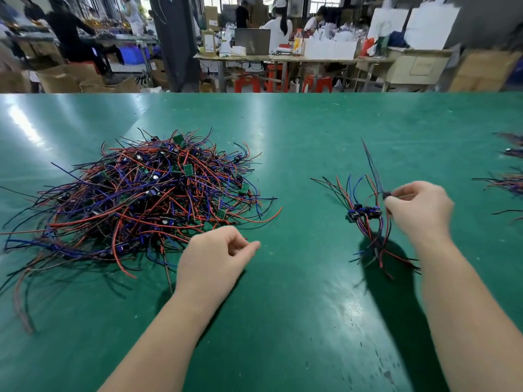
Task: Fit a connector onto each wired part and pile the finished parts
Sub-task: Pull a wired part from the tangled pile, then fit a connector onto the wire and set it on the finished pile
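Note:
A big tangled heap of wired parts (147, 193), small green boards with red, blue and black wires, lies on the left of the green table (297, 306). A small pile of finished parts (365, 215) with dark connectors lies right of centre. My right hand (418, 210) hovers just right of that pile and pinches one wired part (386, 195) by its dark body, its wires pointing up and away. My left hand (212, 258) hangs by the heap's near right edge, fingers loosely curled, thumb and forefinger nearly touching, with nothing visible in them.
More bundles of wired parts (506, 182) lie at the table's right edge. Beyond the far table edge stand other workbenches, cardboard boxes (70, 80), red stools (247, 83) and several people at work.

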Available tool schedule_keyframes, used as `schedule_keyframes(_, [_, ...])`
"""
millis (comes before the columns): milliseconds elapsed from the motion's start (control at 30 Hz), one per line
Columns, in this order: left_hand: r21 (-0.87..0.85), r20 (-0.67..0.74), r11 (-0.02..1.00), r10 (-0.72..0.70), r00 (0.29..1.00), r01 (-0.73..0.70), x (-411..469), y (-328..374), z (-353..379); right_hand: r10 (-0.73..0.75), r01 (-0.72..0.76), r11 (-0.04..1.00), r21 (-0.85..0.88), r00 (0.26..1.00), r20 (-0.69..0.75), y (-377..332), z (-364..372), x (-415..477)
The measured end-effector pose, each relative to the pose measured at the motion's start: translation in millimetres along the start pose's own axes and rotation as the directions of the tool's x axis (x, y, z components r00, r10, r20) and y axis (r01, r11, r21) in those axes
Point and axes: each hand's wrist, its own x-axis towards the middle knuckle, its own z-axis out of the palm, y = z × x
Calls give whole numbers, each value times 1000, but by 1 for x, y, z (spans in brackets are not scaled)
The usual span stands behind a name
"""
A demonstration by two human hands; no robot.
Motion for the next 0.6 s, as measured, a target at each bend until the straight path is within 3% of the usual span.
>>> schedule_keyframes(67, [63, -126, 998, 23, 992, -15, 3, -2, -3, 31, -24, 991, -130, 998, 51, 14, 1, 8])
schedule_keyframes(233, [-204, -319, 962, 111, 941, -182, 3, 6, -9, 55, -21, 977, -213, 987, 152, 27, 9, 3])
schedule_keyframes(333, [-18, -373, 969, 222, 901, -246, 3, 4, -13, -23, 69, 966, -248, 983, 183, 17, 9, -1])
schedule_keyframes(467, [188, -104, 974, -106, 989, 124, 9, -11, -14, -174, 202, 965, -165, 970, 167, -8, 11, -13])
schedule_keyframes(533, [373, 58, 915, -191, 980, 156, 9, -15, -11, -219, 241, 965, -102, 958, 187, -20, 16, -24])
schedule_keyframes(600, [468, 111, 877, -179, 978, 107, 8, -17, -9, -250, 263, 964, -30, 942, 224, -30, 24, -40])
